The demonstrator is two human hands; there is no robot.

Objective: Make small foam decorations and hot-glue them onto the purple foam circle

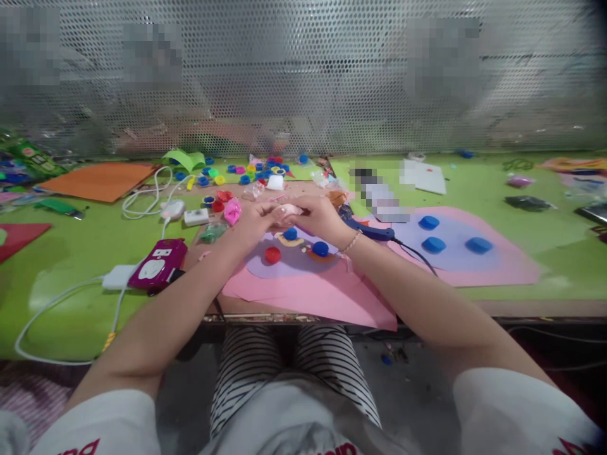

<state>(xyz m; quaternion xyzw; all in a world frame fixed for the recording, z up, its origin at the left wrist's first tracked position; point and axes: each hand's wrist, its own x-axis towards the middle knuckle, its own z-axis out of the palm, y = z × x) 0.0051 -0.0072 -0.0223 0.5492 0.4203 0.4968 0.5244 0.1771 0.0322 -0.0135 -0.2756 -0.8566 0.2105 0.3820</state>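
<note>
My left hand (pixel 262 218) and my right hand (pixel 315 213) meet above the back of a pink and purple paper sheet (pixel 332 284). Between their fingers is a pale pink, soft-looking piece (pixel 287 213), which both hands grip. Just in front of the hands, a blue cap (pixel 289 234), another blue cap (pixel 320 249) and a red cap (pixel 272 255) lie on the purple part of the sheet. A bright pink crumpled piece (pixel 232 212) is beside my left wrist. A dark blue tool (pixel 372 231) with a black cord lies beyond my right wrist.
A magenta power strip (pixel 159 265) with white cables lies at the left. Several coloured caps (pixel 244 179) are scattered at the back. On the right, a second paper sheet (pixel 497 265) bears blue caps (pixel 433 245). A perforated metal screen (pixel 303 82) stands behind the green table (pixel 90 234).
</note>
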